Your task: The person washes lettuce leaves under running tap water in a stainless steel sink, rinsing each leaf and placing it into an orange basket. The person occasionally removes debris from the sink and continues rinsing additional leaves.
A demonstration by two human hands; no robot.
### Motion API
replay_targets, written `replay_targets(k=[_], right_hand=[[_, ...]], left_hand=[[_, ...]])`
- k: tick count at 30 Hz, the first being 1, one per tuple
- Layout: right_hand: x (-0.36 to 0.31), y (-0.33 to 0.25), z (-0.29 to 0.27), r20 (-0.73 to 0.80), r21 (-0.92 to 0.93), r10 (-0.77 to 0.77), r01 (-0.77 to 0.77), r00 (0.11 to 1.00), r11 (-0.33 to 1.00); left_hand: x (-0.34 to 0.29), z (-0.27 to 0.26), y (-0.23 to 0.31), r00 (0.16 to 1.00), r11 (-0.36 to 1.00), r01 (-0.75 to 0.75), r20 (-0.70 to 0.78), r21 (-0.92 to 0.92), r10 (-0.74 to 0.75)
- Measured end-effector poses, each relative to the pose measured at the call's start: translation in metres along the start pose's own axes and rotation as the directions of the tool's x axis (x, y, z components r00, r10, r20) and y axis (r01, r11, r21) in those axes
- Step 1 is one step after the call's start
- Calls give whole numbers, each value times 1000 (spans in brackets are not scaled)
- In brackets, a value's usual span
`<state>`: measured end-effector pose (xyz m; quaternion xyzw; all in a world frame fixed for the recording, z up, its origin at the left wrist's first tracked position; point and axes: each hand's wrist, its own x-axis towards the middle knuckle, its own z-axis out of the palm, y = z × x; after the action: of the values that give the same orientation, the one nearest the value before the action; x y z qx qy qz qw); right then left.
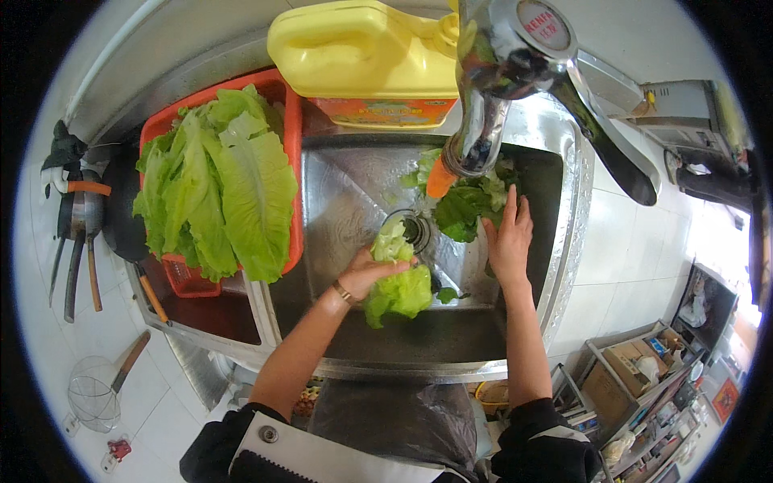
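Note:
Over the steel sink [328, 179], my left hand [364, 274] grips a light green lettuce leaf [403, 291] beside the drain [416, 233]. My right hand [510, 248] is at the sink's right side with its fingers stretched out and thumb apart. It rests against a heap of darker green leaves [459, 211]; whether some leaf lies under the palm is hidden. Part of that heap is behind the tap [481, 133], whose spout ends in orange. A small torn leaf [448, 295] lies on the sink floor between my hands.
Left of the sink, a red plastic basket [293, 145] is piled with large lettuce leaves [233, 181]. A yellow jug [338, 55] stands behind the sink. Pans and utensils [80, 217] and a wire strainer [95, 394] hang at far left. Shelves with boxes [620, 386] stand lower right.

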<state>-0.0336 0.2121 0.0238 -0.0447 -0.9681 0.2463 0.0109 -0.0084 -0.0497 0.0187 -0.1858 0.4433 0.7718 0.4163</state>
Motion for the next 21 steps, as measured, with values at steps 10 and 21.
replay_targets(k=[10, 21], right_hand=[[7, -58, 28, 590, 729, 39, -554, 806, 402], [25, -59, 26, 510, 780, 118, -516, 852, 355]], left_hand=[[34, 0, 36, 990, 992, -126, -61, -21, 124], [46, 4, 62, 969, 973, -198, -123, 119, 212]])
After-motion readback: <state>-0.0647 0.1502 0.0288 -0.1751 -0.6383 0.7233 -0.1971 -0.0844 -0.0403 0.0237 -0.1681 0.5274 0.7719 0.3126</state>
